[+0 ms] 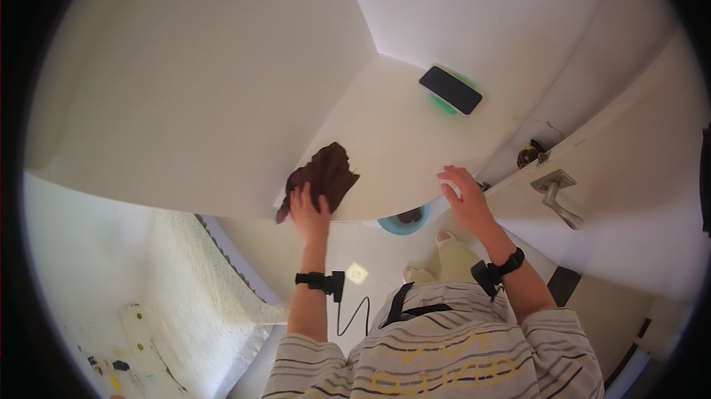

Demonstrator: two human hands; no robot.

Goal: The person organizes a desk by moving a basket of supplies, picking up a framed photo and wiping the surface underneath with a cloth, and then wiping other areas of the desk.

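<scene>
A crumpled dark brown cloth (329, 177) lies on the near left corner of a white shelf surface (385, 132), against the tall white panel. My left hand (307, 210) rests on the cloth with its fingers spread, pressing it to the surface. Above the near right edge of the shelf, my right hand (466, 195) hovers with nothing in it, its fingers apart. Farther back on the shelf, a black phone (450, 90) lies on a green and white item that it mostly hides.
Below the shelf edge stands a light blue basin (404, 225) with something dark inside. At the right is a white door with a metal handle (557, 199). A small dark red and yellow object (527, 155) sits by the door edge. A white-covered bed (200, 273) lies low left.
</scene>
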